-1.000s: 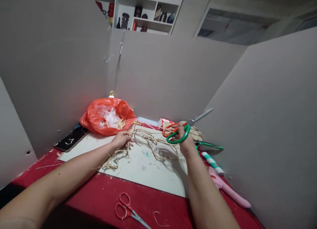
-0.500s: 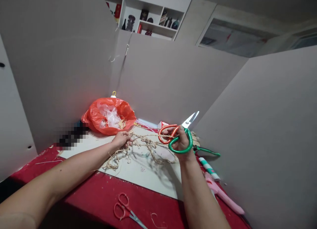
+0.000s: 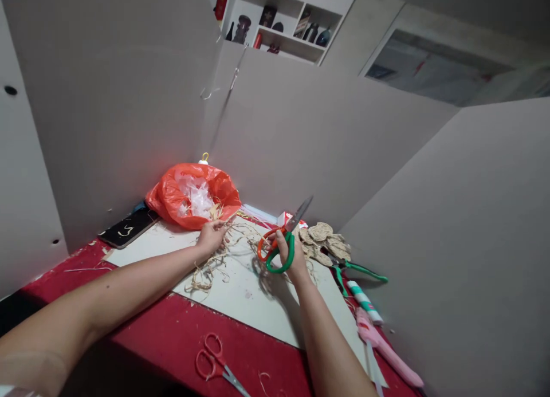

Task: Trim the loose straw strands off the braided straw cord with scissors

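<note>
In the head view, pinching tan cord [image 3: 235, 230] between the fingers [image 3: 219, 224] of the left hand [image 3: 211, 239], above the white board [image 3: 258, 308] on the red tabletop [image 3: 158, 334] and just beside the orange bag [image 3: 165, 193]. Gripping the orange-and-green scissors [image 3: 289, 228] in the right hand [image 3: 296, 264], with fingers curled around the handles [image 3: 292, 249], near the stacked woven discs [image 3: 320, 232].

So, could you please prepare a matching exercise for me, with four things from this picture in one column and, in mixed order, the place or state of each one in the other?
Things
1. scissors with orange and green handles
2. scissors with red handles
3. tan twine
4. orange plastic bag

Places or states
A. open, with crumpled white plastic inside
B. pinched by the left hand
C. held in the right hand
D. lying on the red surface, in front of the pale board

Right pairs: 1-C, 2-D, 3-B, 4-A
</note>
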Motion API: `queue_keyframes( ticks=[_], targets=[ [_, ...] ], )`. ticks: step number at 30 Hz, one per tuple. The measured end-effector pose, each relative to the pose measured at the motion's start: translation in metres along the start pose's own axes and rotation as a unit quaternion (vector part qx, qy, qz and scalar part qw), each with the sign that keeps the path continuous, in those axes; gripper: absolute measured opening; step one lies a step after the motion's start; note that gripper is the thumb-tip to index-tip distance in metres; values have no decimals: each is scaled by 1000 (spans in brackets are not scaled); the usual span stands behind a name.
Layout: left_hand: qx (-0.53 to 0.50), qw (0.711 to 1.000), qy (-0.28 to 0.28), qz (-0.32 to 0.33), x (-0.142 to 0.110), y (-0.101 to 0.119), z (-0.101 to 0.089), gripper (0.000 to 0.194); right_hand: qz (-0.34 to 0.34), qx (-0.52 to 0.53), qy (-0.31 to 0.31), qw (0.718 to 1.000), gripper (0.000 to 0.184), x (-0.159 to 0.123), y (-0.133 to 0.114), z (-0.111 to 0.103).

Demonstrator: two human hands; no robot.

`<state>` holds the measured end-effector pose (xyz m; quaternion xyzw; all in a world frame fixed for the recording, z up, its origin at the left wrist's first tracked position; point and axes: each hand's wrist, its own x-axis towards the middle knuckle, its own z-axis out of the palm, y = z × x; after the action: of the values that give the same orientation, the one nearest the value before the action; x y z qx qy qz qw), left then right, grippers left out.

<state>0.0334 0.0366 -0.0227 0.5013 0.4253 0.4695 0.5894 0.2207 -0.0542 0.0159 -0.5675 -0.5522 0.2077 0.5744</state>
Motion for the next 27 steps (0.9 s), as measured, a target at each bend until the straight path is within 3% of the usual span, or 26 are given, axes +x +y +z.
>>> queue_keyframes(
  ticks=[7,12,14,15,18,20,23,27],
  targets=[
    [-16,1000,12,19,1,-8,-1,16,-66,-121,114,984,44,-3,6,-3],
    [-20,1000,-23,9,0,-10,-1,8,-157,-84,267,947,33,-5,-13,-6],
    [-22,999,-35,4,0,-11,-1,9,-173,-76,297,936,31,-5,-25,-14],
    [-22,999,-40,2,0,-11,-1,9,-169,-79,291,938,32,-5,-31,-20],
    [-23,999,-38,1,-1,-10,-1,10,-103,-119,184,970,39,-3,-41,-35],
    [-23,999,-30,8,-2,-6,-1,11,-71,-187,136,970,44,-2,-38,-37],
    [-30,999,-17,27,-6,1,-2,16,-62,-276,75,956,46,-4,-24,-27],
    [-45,997,-16,58,-11,4,3,21,-100,-327,41,939,39,-7,-8,-5]
  ],
)
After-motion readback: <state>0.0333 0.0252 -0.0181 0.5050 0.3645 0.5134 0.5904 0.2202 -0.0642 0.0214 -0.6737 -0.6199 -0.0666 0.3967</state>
